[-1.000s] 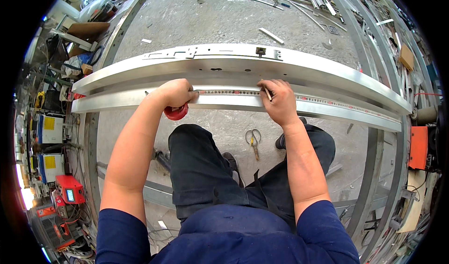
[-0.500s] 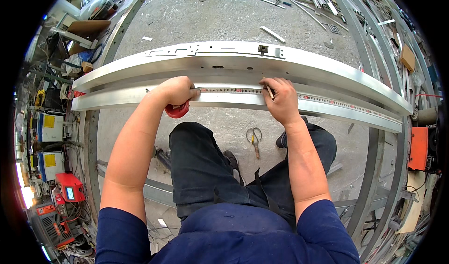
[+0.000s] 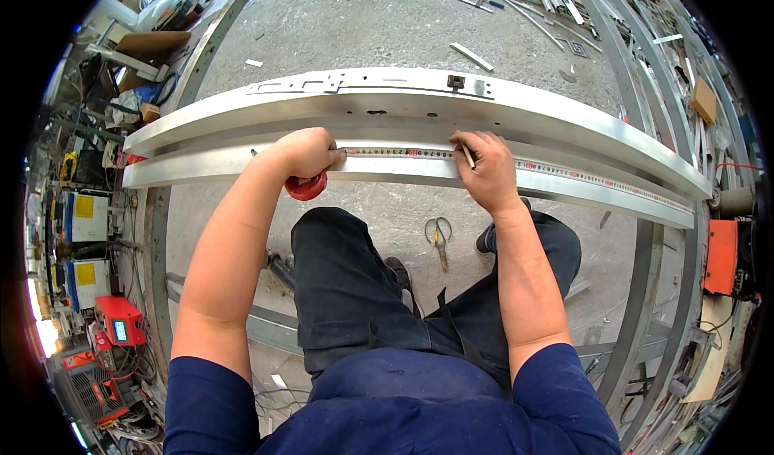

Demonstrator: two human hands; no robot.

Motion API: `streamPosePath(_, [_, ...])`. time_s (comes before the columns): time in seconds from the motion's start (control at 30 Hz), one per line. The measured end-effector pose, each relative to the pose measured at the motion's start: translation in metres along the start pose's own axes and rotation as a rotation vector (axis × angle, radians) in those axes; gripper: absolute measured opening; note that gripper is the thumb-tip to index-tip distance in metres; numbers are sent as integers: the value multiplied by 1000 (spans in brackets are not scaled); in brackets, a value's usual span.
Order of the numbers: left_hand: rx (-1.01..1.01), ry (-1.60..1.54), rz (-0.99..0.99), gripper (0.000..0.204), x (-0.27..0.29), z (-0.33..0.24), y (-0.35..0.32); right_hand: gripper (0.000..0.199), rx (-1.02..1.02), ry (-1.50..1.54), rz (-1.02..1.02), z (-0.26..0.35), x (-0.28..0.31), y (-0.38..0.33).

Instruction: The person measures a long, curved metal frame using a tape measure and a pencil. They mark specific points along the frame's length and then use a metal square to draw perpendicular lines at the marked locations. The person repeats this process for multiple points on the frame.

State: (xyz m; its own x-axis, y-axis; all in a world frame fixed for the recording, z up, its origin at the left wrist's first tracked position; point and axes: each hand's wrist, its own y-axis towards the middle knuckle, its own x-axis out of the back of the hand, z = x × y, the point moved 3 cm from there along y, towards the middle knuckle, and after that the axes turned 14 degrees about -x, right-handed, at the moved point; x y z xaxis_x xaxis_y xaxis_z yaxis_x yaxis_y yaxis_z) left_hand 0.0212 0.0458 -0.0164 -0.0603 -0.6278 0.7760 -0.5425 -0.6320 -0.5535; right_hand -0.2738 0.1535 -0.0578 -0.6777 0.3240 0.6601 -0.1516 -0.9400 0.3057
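Since the left hand (image 3: 308, 155) and right hand (image 3: 489, 163) have barely budged over the last second, looks like the work's on a steady hold. Left fingers are curled round the red tape measure (image 3: 306, 187), and its strip (image 3: 387, 153) runs along the metal bar (image 3: 403, 170), passing under the right hand, whose fingers pinch a thin pale stick (image 3: 468, 157) close by.

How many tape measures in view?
1: the red tape measure at the left hand, its blade lying along the silver bar, past the right hand. Others may be hidden.
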Motion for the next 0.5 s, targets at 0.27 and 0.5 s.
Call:
streamPosePath(0.27, [-16,13,-8,37,-1,3,0,19,-25,33,25,-1,-1,1])
streamPosePath(0.5, [-1,-18,19,37,2,-3,-2,22,-21,23,21,-3,-1,1])
